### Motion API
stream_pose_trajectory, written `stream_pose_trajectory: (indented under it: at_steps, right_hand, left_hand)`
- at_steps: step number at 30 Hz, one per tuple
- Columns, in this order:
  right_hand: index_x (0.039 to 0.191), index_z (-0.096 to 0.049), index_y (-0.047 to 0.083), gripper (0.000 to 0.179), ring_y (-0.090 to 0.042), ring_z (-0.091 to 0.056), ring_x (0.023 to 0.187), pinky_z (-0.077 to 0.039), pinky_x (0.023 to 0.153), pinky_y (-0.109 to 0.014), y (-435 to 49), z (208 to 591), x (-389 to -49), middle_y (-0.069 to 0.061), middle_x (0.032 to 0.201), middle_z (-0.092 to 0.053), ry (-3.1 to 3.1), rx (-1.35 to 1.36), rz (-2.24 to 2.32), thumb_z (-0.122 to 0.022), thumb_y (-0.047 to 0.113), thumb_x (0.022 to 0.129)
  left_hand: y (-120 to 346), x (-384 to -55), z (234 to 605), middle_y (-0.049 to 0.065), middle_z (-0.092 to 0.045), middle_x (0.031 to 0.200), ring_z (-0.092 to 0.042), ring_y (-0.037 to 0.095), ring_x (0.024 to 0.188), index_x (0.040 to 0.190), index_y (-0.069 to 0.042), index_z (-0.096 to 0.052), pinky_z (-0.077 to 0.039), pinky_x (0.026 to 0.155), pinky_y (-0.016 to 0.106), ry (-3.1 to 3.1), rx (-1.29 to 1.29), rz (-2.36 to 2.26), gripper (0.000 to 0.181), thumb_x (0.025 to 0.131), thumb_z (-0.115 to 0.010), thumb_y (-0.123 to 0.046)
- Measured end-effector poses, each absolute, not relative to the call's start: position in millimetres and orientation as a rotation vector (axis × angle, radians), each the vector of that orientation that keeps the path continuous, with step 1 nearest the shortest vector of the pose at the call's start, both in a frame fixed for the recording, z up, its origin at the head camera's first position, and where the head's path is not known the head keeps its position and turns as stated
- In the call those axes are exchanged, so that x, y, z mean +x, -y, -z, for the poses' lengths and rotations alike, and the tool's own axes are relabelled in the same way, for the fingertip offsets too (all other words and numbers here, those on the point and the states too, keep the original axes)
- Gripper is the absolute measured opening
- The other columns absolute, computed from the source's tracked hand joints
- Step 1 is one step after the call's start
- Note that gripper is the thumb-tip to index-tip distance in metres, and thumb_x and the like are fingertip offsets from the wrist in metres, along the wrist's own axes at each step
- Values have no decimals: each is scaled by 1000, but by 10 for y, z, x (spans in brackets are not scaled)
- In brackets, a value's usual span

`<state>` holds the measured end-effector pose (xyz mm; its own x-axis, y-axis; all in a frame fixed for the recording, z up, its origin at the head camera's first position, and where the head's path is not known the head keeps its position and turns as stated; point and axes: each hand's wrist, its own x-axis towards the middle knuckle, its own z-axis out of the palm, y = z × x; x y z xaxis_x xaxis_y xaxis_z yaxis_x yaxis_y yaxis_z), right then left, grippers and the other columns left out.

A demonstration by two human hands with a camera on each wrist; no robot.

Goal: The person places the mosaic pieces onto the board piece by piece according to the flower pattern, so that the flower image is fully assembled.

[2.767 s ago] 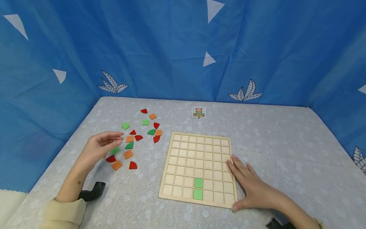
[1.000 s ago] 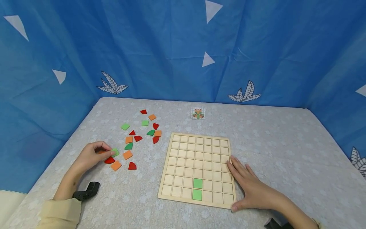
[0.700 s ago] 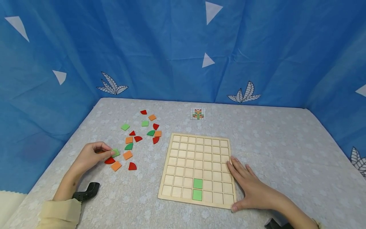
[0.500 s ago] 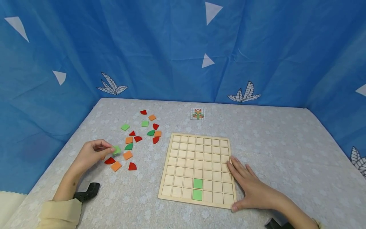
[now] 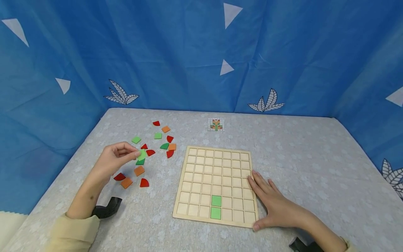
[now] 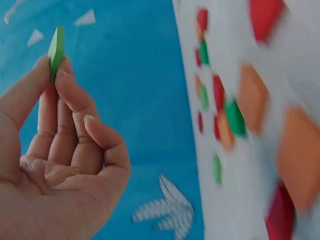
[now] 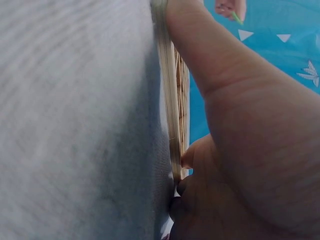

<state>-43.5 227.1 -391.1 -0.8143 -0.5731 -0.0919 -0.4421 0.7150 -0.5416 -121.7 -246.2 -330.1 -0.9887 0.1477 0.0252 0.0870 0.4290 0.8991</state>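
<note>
Left hand (image 5: 114,159) pinches 1 green square (image 6: 58,47), which slack fingers could drop; right hand (image 5: 274,205), fingers spread, apparently touches board (image 5: 216,180).

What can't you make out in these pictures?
Head view: details of the pattern card, too small.
Head view: part of the dark green piece, behind the held light green tile.
Left wrist view: edges of the loose pieces, blurred.
Right wrist view: the cells of the board, edge-on behind the right hand.
</note>
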Motion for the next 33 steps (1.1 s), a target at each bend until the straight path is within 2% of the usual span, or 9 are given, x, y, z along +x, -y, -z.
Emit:
stream_pose_trajectory:
  at_steps: [5, 9, 11, 15, 21, 29, 33]
  right_hand:
    - [150, -5, 4, 127, -31, 4, 139, 10, 106, -45, -2287, 3889, -428, -21, 153, 4, -2662, -794, 738, -71, 67, 61]
    - [150, -5, 5, 127, -30, 5, 139, 7, 105, -50, -2264, 3888, -439, -18, 153, 6, -2651, -784, 731, -72, 67, 61]
    - [150, -5, 6, 127, -29, 5, 139, 6, 105, -51, -2245, 3889, -447, -16, 154, 6, -2642, -776, 731, -72, 67, 61]
    - [150, -4, 5, 127, -30, 6, 139, 7, 105, -51, -2232, 3881, -450, -16, 153, 8, -2628, -778, 742, -73, 65, 62]
    - [150, -4, 4, 125, -32, 6, 138, 8, 105, -52, -2258, 3867, -442, -20, 152, 7, -2631, -810, 777, -74, 62, 63]
    - [150, -4, 4, 126, -32, 5, 138, 6, 105, -54, -2260, 3881, -448, -19, 153, 7, -2633, -792, 756, -72, 64, 63]
    - [150, -4, 4, 125, -33, 5, 138, 9, 105, -49, -2269, 3891, -443, -19, 153, 7, -2638, -811, 763, -73, 63, 64]
  left_hand:
    - [2045, -1245, 3285, 8, -66, 92, -63, 28, 85, 104, 4, -65, -49, 79, 37, -2437, 340, -1703, 28, 88, -67, -20]
    - [1689, -1255, 3349, 10, -66, 94, -62, 34, 87, 101, 0, -68, -47, 81, 47, -2299, 428, -1674, 23, 86, -70, -18]
    - [1551, -1259, 3396, 9, -66, 93, -62, 34, 86, 99, -2, -69, -46, 81, 48, -2245, 469, -1660, 20, 86, -70, -17]
    - [1319, -1266, 3487, 8, -67, 89, -63, 33, 83, 97, -3, -70, -48, 76, 45, -2160, 564, -1644, 16, 87, -69, -14]
    - [986, -1285, 3570, 5, -68, 84, -65, 26, 76, 93, -1, -71, -49, 63, 30, -2098, 745, -1575, 10, 86, -68, -8]
    - [785, -1296, 3678, -2, -68, 83, -64, 14, 72, 89, -5, -72, -50, 64, 28, -2151, 843, -1432, 6, 85, -69, -3]
    - [764, -1281, 3733, -4, -67, 78, -64, 13, 70, 88, -7, -72, -50, 63, 27, -2193, 866, -1379, 6, 84, -69, -3]
